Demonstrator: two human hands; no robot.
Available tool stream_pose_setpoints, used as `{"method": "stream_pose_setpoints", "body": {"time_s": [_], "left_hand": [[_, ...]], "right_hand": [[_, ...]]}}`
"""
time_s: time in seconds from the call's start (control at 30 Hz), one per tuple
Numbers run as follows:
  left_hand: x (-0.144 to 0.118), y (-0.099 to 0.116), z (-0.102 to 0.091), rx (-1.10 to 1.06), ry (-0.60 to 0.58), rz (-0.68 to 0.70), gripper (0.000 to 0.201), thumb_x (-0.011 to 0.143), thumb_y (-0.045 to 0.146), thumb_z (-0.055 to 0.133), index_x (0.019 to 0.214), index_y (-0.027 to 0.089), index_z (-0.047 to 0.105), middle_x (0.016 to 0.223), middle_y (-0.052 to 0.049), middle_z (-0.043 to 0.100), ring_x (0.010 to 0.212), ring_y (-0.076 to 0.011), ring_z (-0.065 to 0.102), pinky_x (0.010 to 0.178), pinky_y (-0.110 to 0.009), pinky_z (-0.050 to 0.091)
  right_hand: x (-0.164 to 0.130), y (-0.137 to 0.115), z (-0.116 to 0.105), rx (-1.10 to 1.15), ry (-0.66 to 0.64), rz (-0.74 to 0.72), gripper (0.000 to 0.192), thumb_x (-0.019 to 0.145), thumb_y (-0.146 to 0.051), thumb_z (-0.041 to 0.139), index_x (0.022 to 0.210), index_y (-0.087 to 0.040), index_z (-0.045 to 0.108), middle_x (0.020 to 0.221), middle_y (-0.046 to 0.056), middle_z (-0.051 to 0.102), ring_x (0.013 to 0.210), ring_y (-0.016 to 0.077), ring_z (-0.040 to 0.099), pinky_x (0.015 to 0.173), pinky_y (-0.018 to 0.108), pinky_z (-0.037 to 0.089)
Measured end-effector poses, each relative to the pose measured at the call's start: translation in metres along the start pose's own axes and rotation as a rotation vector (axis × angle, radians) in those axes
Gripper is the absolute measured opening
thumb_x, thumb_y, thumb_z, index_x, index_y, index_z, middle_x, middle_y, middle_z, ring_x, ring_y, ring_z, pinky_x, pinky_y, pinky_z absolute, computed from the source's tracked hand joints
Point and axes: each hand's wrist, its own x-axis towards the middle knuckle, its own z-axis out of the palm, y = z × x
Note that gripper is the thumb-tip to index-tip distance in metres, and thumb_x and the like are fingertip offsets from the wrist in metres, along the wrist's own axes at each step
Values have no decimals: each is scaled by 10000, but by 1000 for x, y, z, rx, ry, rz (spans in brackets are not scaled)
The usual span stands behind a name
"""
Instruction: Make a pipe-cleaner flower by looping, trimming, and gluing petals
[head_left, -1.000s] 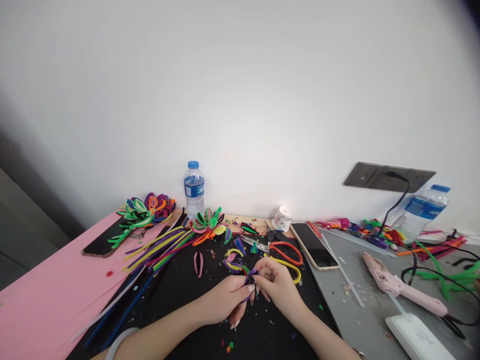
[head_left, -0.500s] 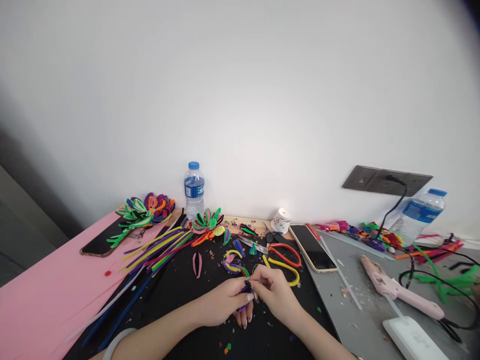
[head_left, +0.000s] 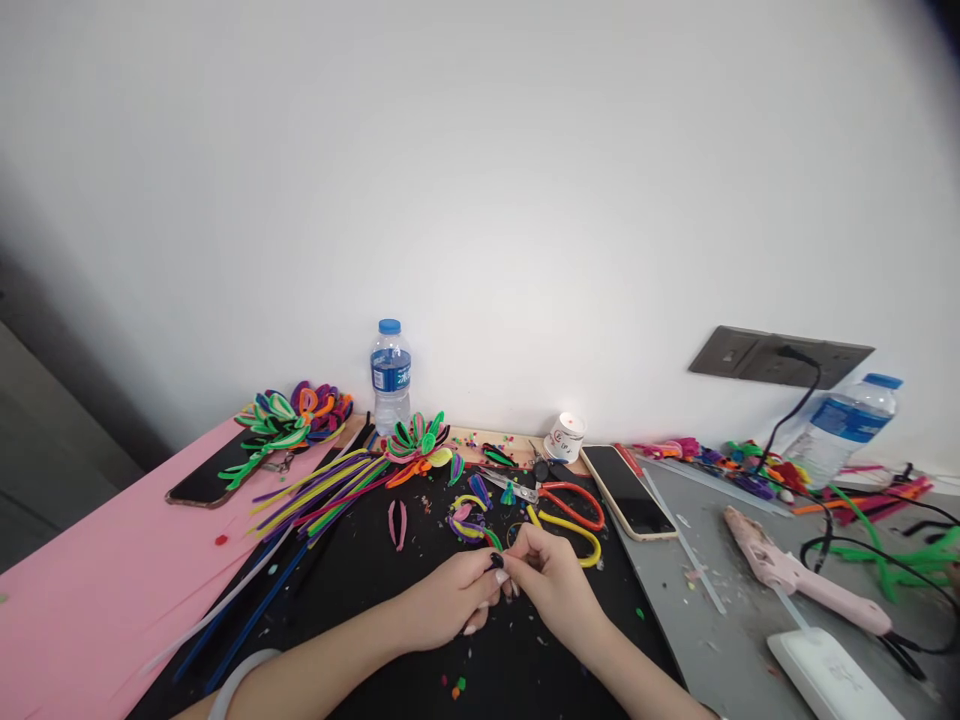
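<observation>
My left hand (head_left: 448,598) and my right hand (head_left: 553,580) meet above the black mat (head_left: 352,620), fingers closed and fingertips touching. Between them shows a small dark bit of pipe cleaner (head_left: 496,561), most of it hidden by the fingers. Just beyond the hands lies a curled purple, yellow and pink pipe-cleaner piece (head_left: 466,522). A pink and black loop (head_left: 397,525) rests to the left. Scissors with red and yellow handles (head_left: 574,505) lie close behind my right hand.
Loose pipe cleaners (head_left: 330,495) and a pipe-cleaner flower (head_left: 416,440) lie left, near a water bottle (head_left: 391,378). A paper cup (head_left: 565,437) and phone (head_left: 628,492) stand behind right. Farther right are a pink glue gun (head_left: 806,580), its cord and a white box (head_left: 829,675).
My fingers have closed more tightly together, and the purple part seen earlier under the left thumb is now hidden. The view has shifted slightly.
</observation>
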Motion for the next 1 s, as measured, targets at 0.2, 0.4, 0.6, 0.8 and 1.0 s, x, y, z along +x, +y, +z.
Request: {"method": "stream_pose_setpoints", "body": {"time_s": [0.2,0.4,0.6,0.8,1.0], "left_hand": [[0,4,3,-45,14,-2,361,832,500,361,735,158,421,577,79,297,383,-25,247,353,-169,239],[2,1,3,-54,67,20,377,839,503,332,718,159,424,527,91,279,334,-22,250,327,-167,207],[2,2,3,-27,101,22,364,838,486,350,683,162,407,495,97,276,322,-25,267,323,-161,219],[-1,3,5,67,109,40,286,837,424,396,698,175,387,536,71,411,364,-50,379,362,-169,313],[-2,5,2,104,10,15,258,830,387,424,730,154,473,510,61,436,419,-76,432,439,-194,370]], "right_hand": [[5,-1,-3,149,-44,62,195,781,-266,524,625,-171,454,486,-51,506,366,59,376,365,172,273],[7,-6,-2,239,-53,86,206,754,-318,570,667,-161,469,507,-39,538,356,64,416,351,174,321],[7,-6,-1,207,-42,75,165,760,-295,557,700,-167,472,503,-46,525,364,67,411,358,174,306],[5,-10,-7,36,-12,55,149,755,-222,550,632,-166,488,481,-58,472,398,63,375,391,178,274],[4,-7,-8,-56,-124,23,127,746,-157,529,621,-165,506,496,-37,526,470,95,487,466,195,342]]}}
